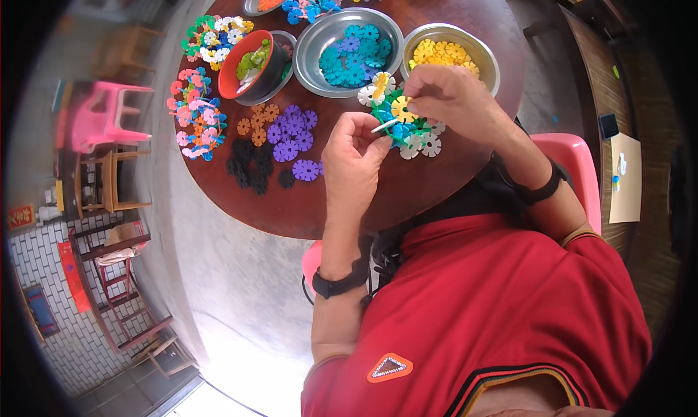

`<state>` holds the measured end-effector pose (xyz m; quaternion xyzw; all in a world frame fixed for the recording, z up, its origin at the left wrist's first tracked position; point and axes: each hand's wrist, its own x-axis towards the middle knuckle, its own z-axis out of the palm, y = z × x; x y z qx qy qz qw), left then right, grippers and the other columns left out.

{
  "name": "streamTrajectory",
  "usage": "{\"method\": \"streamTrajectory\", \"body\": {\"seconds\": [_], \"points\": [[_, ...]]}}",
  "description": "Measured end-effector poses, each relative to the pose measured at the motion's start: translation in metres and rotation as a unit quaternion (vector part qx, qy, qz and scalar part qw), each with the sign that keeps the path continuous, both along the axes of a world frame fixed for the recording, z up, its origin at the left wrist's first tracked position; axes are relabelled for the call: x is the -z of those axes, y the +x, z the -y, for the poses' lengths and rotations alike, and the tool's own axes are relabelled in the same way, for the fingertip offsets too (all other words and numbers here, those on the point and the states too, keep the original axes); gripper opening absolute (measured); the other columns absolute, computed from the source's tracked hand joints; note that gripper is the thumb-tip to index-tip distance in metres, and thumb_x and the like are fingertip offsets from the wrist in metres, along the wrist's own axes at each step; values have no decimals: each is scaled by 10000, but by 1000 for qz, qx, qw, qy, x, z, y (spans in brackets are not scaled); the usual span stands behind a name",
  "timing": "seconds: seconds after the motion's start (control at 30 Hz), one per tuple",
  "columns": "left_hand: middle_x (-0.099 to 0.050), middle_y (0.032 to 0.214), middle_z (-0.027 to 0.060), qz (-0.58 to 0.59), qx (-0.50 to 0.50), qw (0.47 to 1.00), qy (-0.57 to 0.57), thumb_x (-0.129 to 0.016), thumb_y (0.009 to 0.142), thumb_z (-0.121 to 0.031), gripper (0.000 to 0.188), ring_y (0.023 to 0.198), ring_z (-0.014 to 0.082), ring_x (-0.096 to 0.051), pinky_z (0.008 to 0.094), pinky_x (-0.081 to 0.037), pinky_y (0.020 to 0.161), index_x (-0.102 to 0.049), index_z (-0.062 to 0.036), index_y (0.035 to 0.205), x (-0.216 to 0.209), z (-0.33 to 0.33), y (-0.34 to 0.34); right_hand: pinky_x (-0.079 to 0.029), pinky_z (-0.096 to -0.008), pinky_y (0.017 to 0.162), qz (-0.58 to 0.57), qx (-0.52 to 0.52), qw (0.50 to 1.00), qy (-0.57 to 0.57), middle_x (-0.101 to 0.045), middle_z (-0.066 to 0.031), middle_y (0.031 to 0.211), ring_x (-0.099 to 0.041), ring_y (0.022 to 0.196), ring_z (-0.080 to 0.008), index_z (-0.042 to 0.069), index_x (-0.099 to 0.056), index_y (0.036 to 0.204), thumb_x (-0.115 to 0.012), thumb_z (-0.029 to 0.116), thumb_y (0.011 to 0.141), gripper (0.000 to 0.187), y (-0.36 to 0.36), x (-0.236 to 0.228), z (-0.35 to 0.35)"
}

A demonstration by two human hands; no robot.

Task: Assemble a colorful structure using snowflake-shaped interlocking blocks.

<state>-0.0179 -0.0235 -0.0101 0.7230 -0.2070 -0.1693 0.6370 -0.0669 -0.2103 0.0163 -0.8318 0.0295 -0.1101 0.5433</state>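
Over the near part of the round table, both my hands are at a cluster of interlocking snowflake discs [419, 135] in green, white, yellow and blue. My left hand [350, 155] pinches a white snowflake disc [384, 126], seen nearly edge-on, at the cluster's left side. From the right, my right hand [454, 101] has its thumb and fingers closed at the edge of a yellow snowflake disc [403, 110]. That disc faces up on the cluster; my fingers partly hide where it joins. White discs stick out at the cluster's lower right and upper left.
Beyond my hands stand steel bowls of teal discs [352, 62] and yellow discs [440, 53], plus a red-and-black bowl [245, 64]. Loose purple [291, 132], black [249, 165] and orange discs [258, 122] lie left. Finished-looking disc clusters [198, 115] line the table's left edge.
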Motion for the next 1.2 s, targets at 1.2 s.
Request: {"method": "streamTrajectory", "body": {"seconds": [1.2], "points": [[-651,1079,96,-402,-21,796,-451,-556,939,-217,227,985,243,-598,445,-467,882,-587,-47,1086,11,-33,17,-418,-150,512,19,-53,943,328,-637,-18,761,-533,567,-24,2,-655,1052,-620,101,858,220,-9,-20,68]]}}
